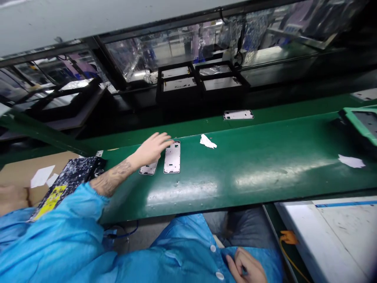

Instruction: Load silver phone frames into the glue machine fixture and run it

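My left hand [153, 148] reaches over the green conveyor belt [250, 165] with fingers stretched flat. It covers the top of one silver phone frame [148, 169] and its fingertips touch a second phone frame [172, 157] lying beside it. My right hand [246, 267] rests in my lap at the bottom edge, fingers curled against my blue smock, holding nothing that I can see. A third phone frame [238, 114] lies farther back on the green strip.
A crumpled white scrap [207, 142] and another white scrap [351, 161] lie on the belt. Black trays [203, 80] stand behind. A cardboard box [26, 173] and a dark speckled box [69, 181] sit left. A white table [338, 232] is lower right, a green fixture [361, 124] far right.
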Available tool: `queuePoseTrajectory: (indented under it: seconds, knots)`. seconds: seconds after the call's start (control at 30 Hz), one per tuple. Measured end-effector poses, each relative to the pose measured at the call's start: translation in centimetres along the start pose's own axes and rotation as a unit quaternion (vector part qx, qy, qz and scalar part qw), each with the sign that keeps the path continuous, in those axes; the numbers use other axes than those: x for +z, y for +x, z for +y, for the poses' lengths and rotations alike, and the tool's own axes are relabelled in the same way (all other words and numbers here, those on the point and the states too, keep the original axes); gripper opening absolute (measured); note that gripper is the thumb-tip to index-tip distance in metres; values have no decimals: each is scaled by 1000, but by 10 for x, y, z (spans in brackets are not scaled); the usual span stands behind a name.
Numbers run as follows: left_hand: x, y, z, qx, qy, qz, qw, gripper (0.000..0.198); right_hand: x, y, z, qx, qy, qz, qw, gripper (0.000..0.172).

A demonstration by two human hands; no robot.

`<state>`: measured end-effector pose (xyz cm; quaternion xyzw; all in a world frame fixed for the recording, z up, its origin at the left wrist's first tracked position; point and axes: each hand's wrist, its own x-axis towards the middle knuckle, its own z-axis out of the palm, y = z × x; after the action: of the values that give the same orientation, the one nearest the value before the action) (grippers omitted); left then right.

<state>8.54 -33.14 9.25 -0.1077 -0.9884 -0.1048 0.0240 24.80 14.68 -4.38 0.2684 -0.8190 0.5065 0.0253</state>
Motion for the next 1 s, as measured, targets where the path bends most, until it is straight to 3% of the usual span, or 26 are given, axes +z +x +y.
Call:
queuePoseTrajectory:
  seconds: [0.07,0.13,0.23,0.27,0.43,0.57,0.67,0.77,1.0]
  knots:
    - [6,-37,-12,-175,-16,95,980,70,1,19,-14,-44,17,41,998,35]
    - [21,-71,-18,-298,-33,143,943,77,3,40,-23,-83,15,67,994,32]
    - [48,-101,-18,-366,-84,146,915,76,9,83,-26,-101,-38,69,992,16]
    - [55,-104,-15,-364,-100,143,915,76,14,100,-24,-98,-62,55,992,16]
    - [69,-88,1,-331,-157,141,920,75,52,198,-12,-80,-167,-118,976,76]
    - [68,-74,15,-307,-190,140,922,70,76,253,-13,-72,-199,-173,962,92]
    - [71,-65,32,-274,-225,126,926,65,77,262,-12,-82,-194,-179,961,94]
    - [75,-51,51,-228,-272,101,929,61,65,252,-3,-70,-190,-153,967,99]
    - [90,7,97,-123,-368,34,921,50,0,224,35,-11,-215,-51,975,103]
